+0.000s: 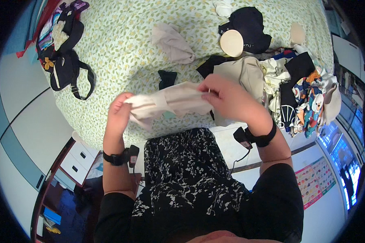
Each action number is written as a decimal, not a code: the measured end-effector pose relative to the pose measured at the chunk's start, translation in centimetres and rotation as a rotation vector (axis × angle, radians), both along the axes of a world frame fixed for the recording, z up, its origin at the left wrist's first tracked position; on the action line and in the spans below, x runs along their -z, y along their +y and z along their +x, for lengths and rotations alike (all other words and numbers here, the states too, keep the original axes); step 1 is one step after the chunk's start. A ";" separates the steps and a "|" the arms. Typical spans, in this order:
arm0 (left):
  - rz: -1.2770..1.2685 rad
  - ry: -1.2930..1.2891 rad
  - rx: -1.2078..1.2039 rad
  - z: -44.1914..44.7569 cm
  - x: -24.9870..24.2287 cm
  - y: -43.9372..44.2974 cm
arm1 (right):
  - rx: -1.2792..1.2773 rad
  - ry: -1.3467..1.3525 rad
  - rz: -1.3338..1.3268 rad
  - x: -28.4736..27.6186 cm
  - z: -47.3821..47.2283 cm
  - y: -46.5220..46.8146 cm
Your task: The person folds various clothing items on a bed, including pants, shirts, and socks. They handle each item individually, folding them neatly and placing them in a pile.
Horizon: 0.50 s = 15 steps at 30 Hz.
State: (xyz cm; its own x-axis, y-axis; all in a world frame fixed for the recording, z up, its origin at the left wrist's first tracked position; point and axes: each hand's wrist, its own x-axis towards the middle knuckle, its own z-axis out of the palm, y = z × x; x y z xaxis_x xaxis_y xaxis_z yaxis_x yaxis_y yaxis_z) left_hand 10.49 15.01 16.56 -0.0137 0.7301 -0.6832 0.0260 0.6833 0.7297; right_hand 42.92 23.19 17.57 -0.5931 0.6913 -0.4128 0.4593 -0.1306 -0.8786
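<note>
A cream-coloured cloth garment is stretched between my two hands above the near part of the bed, slightly blurred. My left hand pinches its left end, with a loose corner hanging below. My right hand grips the other end between thumb and fingers. Just beyond the garment lies a small dark folded cloth, partly covered by it. A bit of pale green fabric shows under the lower edge. Farther back, a crumpled beige garment rests on the patterned bedspread.
A heap of mixed clothes spreads along the bed's right side. Behind it lie a black garment and a beige oval pad. A black strapped bag sits at the left. White drawers stand beside the bed at lower left.
</note>
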 end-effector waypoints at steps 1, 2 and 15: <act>0.026 0.047 -0.065 -0.6 0.5 0.2 | 0.078 0.016 -0.042 0.7 -0.2 0.3; 0.098 0.170 -0.070 -1.4 2.1 0.2 | 0.133 -0.024 0.034 1.6 -0.2 0.8; 0.230 1.361 -0.012 -5.3 18.0 -0.5 | 0.397 -0.880 0.266 20.1 6.9 8.6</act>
State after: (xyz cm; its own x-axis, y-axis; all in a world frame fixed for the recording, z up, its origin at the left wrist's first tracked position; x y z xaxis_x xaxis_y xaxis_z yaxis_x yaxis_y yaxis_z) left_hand 5.18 14.53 -1.41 -0.5744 0.8185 0.0083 0.7978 0.5575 0.2295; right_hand 49.78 31.76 -2.56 0.1429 0.9064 -0.3975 0.9261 -0.2642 -0.2695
